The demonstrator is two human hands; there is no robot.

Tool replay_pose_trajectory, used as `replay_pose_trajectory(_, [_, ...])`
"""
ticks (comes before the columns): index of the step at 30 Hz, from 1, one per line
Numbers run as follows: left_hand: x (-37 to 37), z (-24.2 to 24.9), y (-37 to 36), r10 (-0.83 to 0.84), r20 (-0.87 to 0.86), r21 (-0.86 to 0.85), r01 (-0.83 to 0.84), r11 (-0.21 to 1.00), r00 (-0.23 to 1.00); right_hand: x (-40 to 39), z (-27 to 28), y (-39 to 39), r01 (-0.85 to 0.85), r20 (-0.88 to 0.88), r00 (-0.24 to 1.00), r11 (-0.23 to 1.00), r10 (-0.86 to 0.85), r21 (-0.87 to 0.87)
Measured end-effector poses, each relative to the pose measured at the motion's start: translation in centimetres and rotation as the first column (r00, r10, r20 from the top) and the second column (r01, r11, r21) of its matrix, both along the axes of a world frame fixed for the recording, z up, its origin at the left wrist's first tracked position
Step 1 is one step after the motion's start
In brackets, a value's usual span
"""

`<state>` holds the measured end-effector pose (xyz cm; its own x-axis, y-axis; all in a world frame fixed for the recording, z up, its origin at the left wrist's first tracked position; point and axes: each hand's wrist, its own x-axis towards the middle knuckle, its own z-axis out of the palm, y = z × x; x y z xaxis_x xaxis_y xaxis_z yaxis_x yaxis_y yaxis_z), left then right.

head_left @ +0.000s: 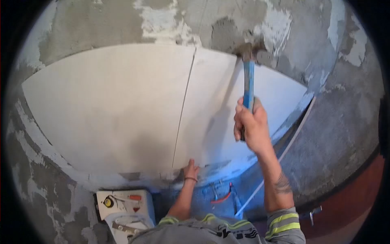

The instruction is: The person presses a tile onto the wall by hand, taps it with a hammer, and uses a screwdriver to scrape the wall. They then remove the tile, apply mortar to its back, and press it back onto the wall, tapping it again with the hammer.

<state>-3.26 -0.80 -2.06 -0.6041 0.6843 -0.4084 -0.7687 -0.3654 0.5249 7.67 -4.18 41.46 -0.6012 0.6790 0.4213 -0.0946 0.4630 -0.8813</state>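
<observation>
A hammer (249, 75) with a blue handle and a dark, worn metal head is gripped in my right hand (252, 122). Its head overlaps the top edge of the right white panel (219, 93) from this view; whether it touches cannot be told. My left hand (191, 167) rests low against the panels, close to the bottom of the dark seam, its visible fingers apart and some hidden. Left of that seam a larger white panel (109, 97) lies against the rough wall.
Grey wall (341, 122) with plaster patches surrounds the panels. At the lower left, a white stand (146, 203) carries a yellow-and-black tape measure (108, 202) and other tools. A long thin strip (280, 156) leans at the right. A red curved item (221, 199) lies below.
</observation>
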Motion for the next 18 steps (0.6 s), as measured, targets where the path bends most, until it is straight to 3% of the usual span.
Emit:
replay_pose_trajectory(3, [-0.1,-1.9,0.3,-0.006,0.029,0.057,0.005,0.998,1.000,0.8,0.3,-0.1,0.035,0.020,0.999,0.999,-0.035,0.029])
replay_pose_trajectory(7, [-0.3,-2.5,0.5,-0.004,0.035,-0.003,0.004,1.000,0.999,0.4,-0.2,0.8,-0.041,-0.012,0.999,0.999,0.041,0.030])
replay_pose_trajectory(9, [-0.1,-2.6,1.2,-0.025,0.049,0.043,0.023,0.999,0.998,1.2,1.8,0.2,-0.013,0.037,0.999,1.000,0.013,-0.001])
replay_pose_trajectory(11, [0.2,-2.9,1.0,0.023,0.033,0.028,-0.024,0.999,0.999,1.9,3.5,0.1,0.058,0.225,0.972,0.998,-0.062,0.027])
replay_pose_trajectory(13, [0.3,-2.4,1.1,0.037,0.008,-0.001,-0.037,0.999,0.999,2.5,6.2,-0.3,0.031,0.317,0.948,0.999,-0.018,-0.036])
replay_pose_trajectory(16, [1.0,-1.8,1.1,0.079,-0.029,-0.021,-0.080,0.997,0.996,1.7,5.2,-0.9,0.068,0.309,0.950,0.995,-0.040,-0.078])
replay_pose_trajectory(18, [1.1,-1.7,0.7,0.109,-0.045,0.000,-0.109,0.994,0.993,1.0,2.8,-0.4,0.066,0.180,0.982,0.995,-0.053,-0.071])
